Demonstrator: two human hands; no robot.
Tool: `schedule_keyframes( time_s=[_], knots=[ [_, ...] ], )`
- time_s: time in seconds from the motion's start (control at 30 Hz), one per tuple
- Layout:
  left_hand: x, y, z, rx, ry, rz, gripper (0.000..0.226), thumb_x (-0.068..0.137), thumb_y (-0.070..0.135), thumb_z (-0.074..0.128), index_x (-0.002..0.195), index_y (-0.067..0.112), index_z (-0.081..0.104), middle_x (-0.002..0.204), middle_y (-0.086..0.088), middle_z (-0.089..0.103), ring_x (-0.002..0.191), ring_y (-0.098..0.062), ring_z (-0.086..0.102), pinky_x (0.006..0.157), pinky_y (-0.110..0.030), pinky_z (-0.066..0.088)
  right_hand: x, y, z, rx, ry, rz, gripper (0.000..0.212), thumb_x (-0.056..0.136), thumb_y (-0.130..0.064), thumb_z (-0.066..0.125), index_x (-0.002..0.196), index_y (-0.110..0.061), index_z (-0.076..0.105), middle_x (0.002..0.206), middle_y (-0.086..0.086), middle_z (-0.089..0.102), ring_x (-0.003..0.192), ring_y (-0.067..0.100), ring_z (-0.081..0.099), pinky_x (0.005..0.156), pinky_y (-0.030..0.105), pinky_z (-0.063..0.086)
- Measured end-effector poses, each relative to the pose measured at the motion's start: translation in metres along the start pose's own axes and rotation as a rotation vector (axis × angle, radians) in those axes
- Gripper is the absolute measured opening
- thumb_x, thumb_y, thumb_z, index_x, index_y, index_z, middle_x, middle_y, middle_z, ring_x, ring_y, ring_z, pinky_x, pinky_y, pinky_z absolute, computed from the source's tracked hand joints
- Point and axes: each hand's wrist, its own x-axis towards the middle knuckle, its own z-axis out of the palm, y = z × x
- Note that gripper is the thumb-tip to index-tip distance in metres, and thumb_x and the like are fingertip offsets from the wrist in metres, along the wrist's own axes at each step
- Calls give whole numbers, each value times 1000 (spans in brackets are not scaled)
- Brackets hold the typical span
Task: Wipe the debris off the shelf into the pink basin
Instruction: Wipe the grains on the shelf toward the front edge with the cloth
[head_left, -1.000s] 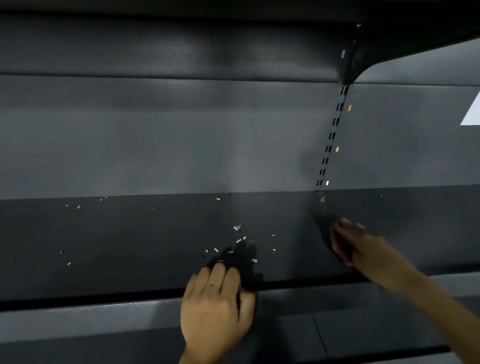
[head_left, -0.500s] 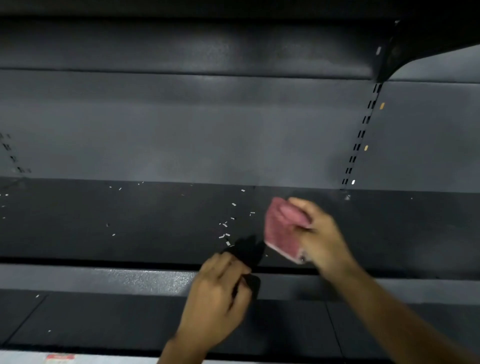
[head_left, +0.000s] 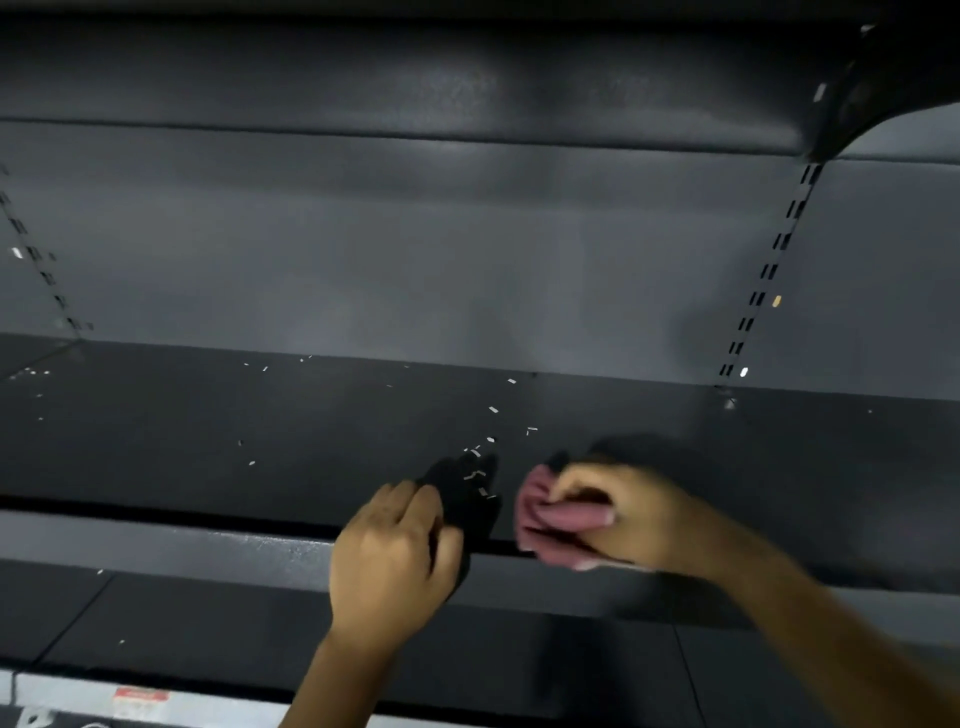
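Small white bits of debris (head_left: 492, 410) lie scattered over the dark shelf (head_left: 208, 441), thickest near its front middle. My right hand (head_left: 644, 514) grips a crumpled pink cloth (head_left: 543, 525) and holds it on the shelf by the front edge, just right of the debris. My left hand (head_left: 389, 561) sits at the shelf's front lip with its fingers curled, and I see nothing in it. Between the two hands is a dark patch (head_left: 462, 499) that looks like a shadow, with a few bits on it. No pink basin is in view.
A grey back panel (head_left: 415, 260) rises behind the shelf, with slotted uprights at the left (head_left: 36, 260) and right (head_left: 769, 270). Another shelf (head_left: 415, 67) overhangs above. A lower shelf (head_left: 208, 623) with a few white bits lies below the front lip.
My right hand has brought the pink cloth down and left onto the shelf near the front edge. My left hand's fingers have curled at the lip. The view has shifted left.
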Motion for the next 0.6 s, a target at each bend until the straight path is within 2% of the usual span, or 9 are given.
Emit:
schedule_keyframes(
  time_s=[0.1,0.17,0.23,0.33,0.4,0.47,0.57,0.6],
  knots=[
    [-1,1,-1,-7,28,13,18,72,14,42,56,8,45,56,-6,43,50,-25,39,43,-32,30,37,-24,34,166,94,67,22,74,-18,67,94,-28,64,91,-13,64,75,-4,60,59,6,43],
    [-2,0,-1,-6,40,51,18,73,13,43,56,8,44,56,-7,42,51,-25,37,46,-33,30,58,-37,47,231,109,91,26,78,-13,65,102,-22,62,100,-4,64,79,2,61,56,7,42],
    [-5,-2,-1,-12,37,97,18,74,12,43,57,7,44,57,-8,42,52,-26,37,49,-34,31,67,-41,53,289,149,75,25,79,-7,63,101,-19,64,95,-3,67,74,-1,60,55,6,42],
    [-7,-6,1,-27,27,141,17,74,13,44,58,8,46,59,-7,44,54,-26,38,52,-34,33,50,-31,33,452,307,160,32,73,-4,64,93,-29,65,86,-9,69,74,-1,64,60,9,43],
    [-7,-6,4,-34,46,141,17,73,13,44,57,8,47,57,-6,43,53,-24,37,50,-32,32,31,-11,4,356,480,203,35,69,-3,62,87,-33,65,80,-13,68,68,-5,62,59,8,44],
    [-7,-7,5,-36,62,152,17,72,12,43,56,7,47,56,-5,43,51,-23,36,50,-30,31,15,17,-26,127,551,323,35,74,0,59,93,-29,66,85,-8,68,74,5,62,70,17,45],
    [-7,-8,6,-50,69,163,16,71,10,44,55,7,47,55,-4,41,51,-21,34,51,-27,29,5,52,-40,-134,356,580,23,83,-15,54,101,-26,63,104,6,67,95,28,60,89,37,45],
    [-8,-8,6,-50,73,165,16,70,10,44,55,8,47,55,-4,41,51,-21,34,52,-26,29,5,55,-34,-212,270,657,27,86,-19,53,111,-24,59,116,12,60,107,32,53,98,41,41]
  ],
)
